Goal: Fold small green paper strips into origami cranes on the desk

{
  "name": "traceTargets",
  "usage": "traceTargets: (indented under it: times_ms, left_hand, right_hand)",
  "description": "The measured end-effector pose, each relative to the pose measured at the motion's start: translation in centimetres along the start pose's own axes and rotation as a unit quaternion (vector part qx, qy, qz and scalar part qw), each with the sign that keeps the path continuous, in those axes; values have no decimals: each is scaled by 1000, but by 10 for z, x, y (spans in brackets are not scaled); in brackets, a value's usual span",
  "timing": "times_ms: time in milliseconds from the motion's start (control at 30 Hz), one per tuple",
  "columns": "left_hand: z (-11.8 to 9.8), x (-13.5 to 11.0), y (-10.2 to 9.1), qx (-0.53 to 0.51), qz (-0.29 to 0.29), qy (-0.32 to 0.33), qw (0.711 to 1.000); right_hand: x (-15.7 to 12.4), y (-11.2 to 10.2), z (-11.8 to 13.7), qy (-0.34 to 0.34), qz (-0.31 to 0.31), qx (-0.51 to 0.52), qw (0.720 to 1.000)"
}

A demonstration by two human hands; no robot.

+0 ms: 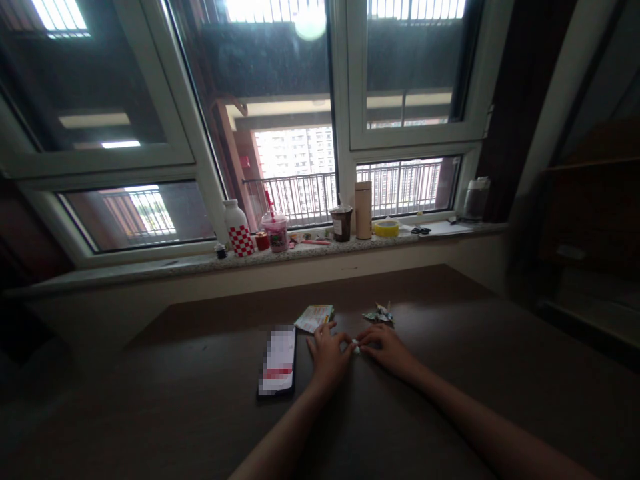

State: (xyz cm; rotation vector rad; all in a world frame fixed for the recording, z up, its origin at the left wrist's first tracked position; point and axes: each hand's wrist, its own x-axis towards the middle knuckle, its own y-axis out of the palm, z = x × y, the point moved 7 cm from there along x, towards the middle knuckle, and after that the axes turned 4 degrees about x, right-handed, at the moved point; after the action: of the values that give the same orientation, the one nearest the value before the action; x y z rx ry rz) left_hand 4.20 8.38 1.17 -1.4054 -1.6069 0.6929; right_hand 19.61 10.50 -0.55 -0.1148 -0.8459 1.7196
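Over the dark brown table, my left hand (329,357) and my right hand (387,347) meet with fingertips pinched. Between them is a small white piece (355,346), partly covered by the fingers; it looks like folded paper, but is too small to be sure. A printed paper packet (315,318) lies just beyond my left hand, whose outer fingers are near its edge. Behind my right hand sits a little heap of crumpled or folded printed paper (380,313). To the left of my left hand lies a phone (279,362) with a lit, blurred screen.
The table (200,373) ends at a wall below a stone window sill (320,248). Along the sill stand a checked white bottle (239,230), a pink drink cup (277,233), a dark cup (341,223), a beige flask (363,211), yellow tape (387,229), black scissors (421,231) and a clear bottle (477,199).
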Motion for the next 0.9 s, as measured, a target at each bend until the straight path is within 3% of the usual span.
traceTargets:
  times_ms: [400,600,900]
  left_hand:
    - [-3,2,1,30,40,7,999]
    - [-1,3,-1,32,33,9,999]
    - [-7,-3,-4,69,36,104,992]
  right_hand:
    - [-6,2,12,-27,-2,-51,998]
    - [-6,0,14,-34,-4,-82,996]
    - [-8,-7,14,-25,-65,-163,984]
